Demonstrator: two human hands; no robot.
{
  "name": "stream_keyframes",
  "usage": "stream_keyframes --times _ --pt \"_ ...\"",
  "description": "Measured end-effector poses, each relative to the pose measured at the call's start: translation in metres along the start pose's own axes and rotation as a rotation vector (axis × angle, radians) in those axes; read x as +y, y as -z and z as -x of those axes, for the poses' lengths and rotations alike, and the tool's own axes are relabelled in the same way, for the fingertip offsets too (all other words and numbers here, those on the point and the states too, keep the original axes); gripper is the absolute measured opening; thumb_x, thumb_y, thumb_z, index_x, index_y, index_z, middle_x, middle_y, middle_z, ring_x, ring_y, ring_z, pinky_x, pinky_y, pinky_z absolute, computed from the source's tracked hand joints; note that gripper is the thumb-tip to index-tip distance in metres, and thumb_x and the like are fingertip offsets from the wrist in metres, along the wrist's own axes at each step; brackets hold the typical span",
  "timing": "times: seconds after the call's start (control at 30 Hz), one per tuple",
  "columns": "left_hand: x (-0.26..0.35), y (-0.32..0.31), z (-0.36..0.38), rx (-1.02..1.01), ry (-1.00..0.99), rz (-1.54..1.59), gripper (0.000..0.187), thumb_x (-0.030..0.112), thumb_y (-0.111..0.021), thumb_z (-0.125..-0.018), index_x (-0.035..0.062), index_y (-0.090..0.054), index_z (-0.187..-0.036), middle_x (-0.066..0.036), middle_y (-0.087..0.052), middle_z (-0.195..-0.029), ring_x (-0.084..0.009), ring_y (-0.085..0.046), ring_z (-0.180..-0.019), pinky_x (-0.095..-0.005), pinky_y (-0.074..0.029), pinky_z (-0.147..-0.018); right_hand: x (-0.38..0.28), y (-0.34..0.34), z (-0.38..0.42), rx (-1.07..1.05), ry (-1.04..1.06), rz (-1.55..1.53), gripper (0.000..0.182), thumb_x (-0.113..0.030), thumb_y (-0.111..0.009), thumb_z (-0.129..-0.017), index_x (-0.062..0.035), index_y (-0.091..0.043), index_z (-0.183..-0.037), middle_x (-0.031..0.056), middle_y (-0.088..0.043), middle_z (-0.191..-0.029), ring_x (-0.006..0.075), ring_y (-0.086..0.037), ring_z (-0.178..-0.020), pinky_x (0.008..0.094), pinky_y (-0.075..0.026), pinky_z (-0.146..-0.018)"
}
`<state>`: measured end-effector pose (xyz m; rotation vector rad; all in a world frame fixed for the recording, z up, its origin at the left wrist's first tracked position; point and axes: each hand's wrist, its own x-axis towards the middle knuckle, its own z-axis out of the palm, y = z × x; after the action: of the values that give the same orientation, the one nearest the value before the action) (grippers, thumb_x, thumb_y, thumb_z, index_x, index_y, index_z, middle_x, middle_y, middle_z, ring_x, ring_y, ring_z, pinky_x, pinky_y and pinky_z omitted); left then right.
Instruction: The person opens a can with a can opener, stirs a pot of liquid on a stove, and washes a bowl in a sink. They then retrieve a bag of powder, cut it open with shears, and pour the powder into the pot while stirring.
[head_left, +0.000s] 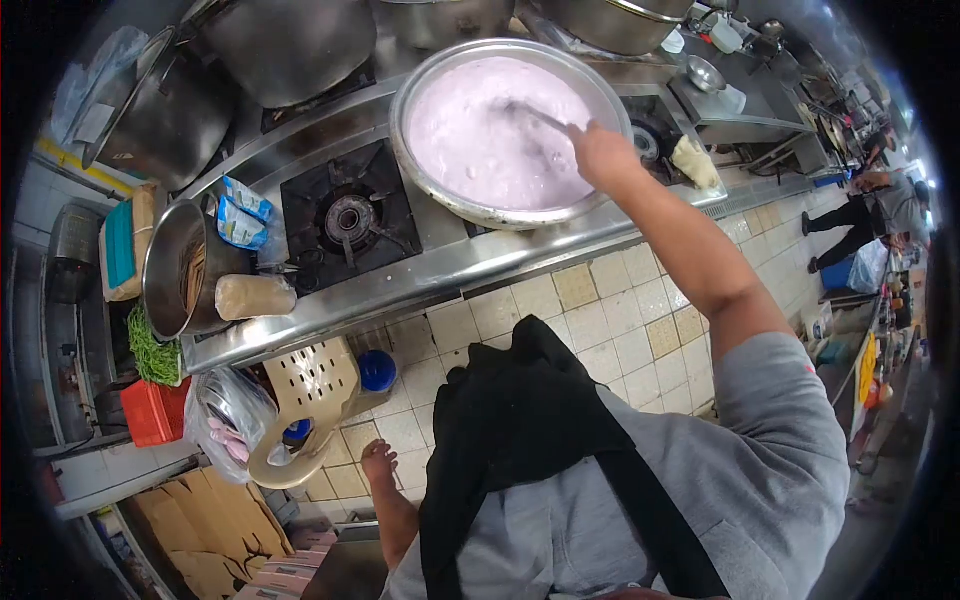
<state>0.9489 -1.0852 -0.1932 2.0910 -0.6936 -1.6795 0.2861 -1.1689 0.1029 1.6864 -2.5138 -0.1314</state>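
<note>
In the head view my right hand (605,158) is closed round the handle of a long metal stirring utensil (548,117). Its far end dips into a pale pink liquid (470,125), so I cannot make out the head's shape. The liquid fills much of a wide, shallow metal pan (440,190) on the stove, and its surface looks frothy and swirled. Down by my side hangs my left hand (378,460), fingers loosely bent and apart, with nothing in it. The nearest thing to it is a beige plastic chair (315,375).
Beside the pan is a bare gas burner (350,218). Large metal pots (290,50) line the back. A metal pot (165,265), a blue packet (243,213) and a tan container (255,297) stand leftward. Another person (885,210) is far right.
</note>
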Motion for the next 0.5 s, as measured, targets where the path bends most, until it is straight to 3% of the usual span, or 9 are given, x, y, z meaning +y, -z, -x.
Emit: stream_keyframes --times 0.1,0.2,0.3,0.33,0.37,0.4,0.47,0.5 --pt "0.005 -0.011 0.012 0.057 -0.015 0.046 0.021 0.018 -0.060 -0.091 0.0114 -0.057 -0.111 -0.005 -0.063 -0.087 -0.0175 -0.060 -0.063 -0.0308 -0.045 -0.050 0.029 -0.005 -0.026 0.002 -0.058 0.008 0.028 -0.011 -0.045 -0.090 -0.0020 -0.063 -0.108 0.0231 -0.064 -0.096 0.0388 -0.067 -0.086 0.0456 -0.055 -0.075" --pt "-0.004 -0.026 0.024 0.067 0.025 0.070 0.019 0.019 -0.060 -0.091 0.0118 -0.057 -0.109 -0.004 -0.062 -0.086 -0.0174 -0.060 -0.063 -0.0304 -0.044 -0.049 0.081 -0.006 -0.028 -0.100 -0.033 -0.038 0.022 -0.011 -0.051 -0.085 0.0005 -0.069 -0.089 0.0211 -0.066 -0.091 0.0389 -0.067 -0.082 0.0430 -0.055 -0.076" --pt "-0.035 -0.034 0.025 -0.003 0.056 0.056 0.019 0.020 -0.060 -0.091 0.0119 -0.058 -0.108 -0.004 -0.062 -0.086 -0.0177 -0.059 -0.063 -0.0309 -0.045 -0.050 0.108 0.032 -0.001 -0.256 0.070 0.072 0.020 -0.010 -0.054 -0.082 0.0014 -0.070 -0.086 0.0208 -0.068 -0.088 0.0373 -0.067 -0.081 0.0415 -0.055 -0.074" --pt "-0.055 -0.033 0.020 -0.071 0.039 0.045 0.019 0.020 -0.059 -0.091 0.0119 -0.058 -0.108 -0.004 -0.062 -0.086 -0.0179 -0.059 -0.063 -0.0314 -0.045 -0.051 0.123 0.038 0.007 -0.317 0.263 0.056 0.021 -0.012 -0.055 -0.081 0.0022 -0.070 -0.085 0.0205 -0.067 -0.084 0.0342 -0.066 -0.074 0.0401 -0.054 -0.068" --pt "-0.097 -0.023 -0.005 -0.157 -0.152 -0.118 0.023 0.022 -0.058 -0.091 0.0109 -0.058 -0.110 -0.006 -0.062 -0.088 -0.0187 -0.059 -0.063 -0.0316 -0.045 -0.051 0.129 0.044 0.013 -0.377 0.456 0.038 0.022 -0.013 -0.056 -0.080 0.0030 -0.070 -0.084 0.0202 -0.067 -0.080 0.0310 -0.065 -0.066 0.0387 -0.054 -0.063" --pt "-0.103 -0.025 -0.003 -0.154 -0.149 -0.118 0.023 0.022 -0.058 -0.091 0.0109 -0.058 -0.110 -0.006 -0.062 -0.088 -0.0187 -0.059 -0.063 -0.0316 -0.045 -0.051 0.123 0.057 0.019 -0.379 0.459 0.037 0.022 -0.013 -0.056 -0.080 0.0030 -0.070 -0.084 0.0202 -0.067 -0.080 0.0310 -0.065 -0.066 0.0387 -0.054 -0.063" --pt "-0.107 -0.034 0.004 -0.182 -0.139 -0.387 0.027 0.023 -0.055 -0.091 0.0100 -0.058 -0.115 -0.008 -0.062 -0.092 -0.0203 -0.060 -0.064 -0.0319 -0.046 -0.051 0.099 0.080 0.033 -0.652 -0.021 -0.461 0.026 -0.015 -0.058 -0.080 0.0017 -0.065 -0.098 0.0130 -0.057 -0.062 0.0222 -0.055 -0.051 0.0357 -0.046 -0.048" --pt "-0.104 -0.035 0.004 -0.180 -0.139 -0.387 0.027 0.023 -0.055 -0.091 0.0100 -0.058 -0.115 -0.008 -0.062 -0.092 -0.0203 -0.060 -0.064 -0.0319 -0.046 -0.051 0.089 0.080 0.040 -0.729 -0.218 -0.691 0.030 -0.014 -0.059 -0.083 -0.0006 -0.065 -0.109 0.0030 -0.048 -0.059 0.0113 -0.046 -0.046 0.0294 -0.038 -0.038"
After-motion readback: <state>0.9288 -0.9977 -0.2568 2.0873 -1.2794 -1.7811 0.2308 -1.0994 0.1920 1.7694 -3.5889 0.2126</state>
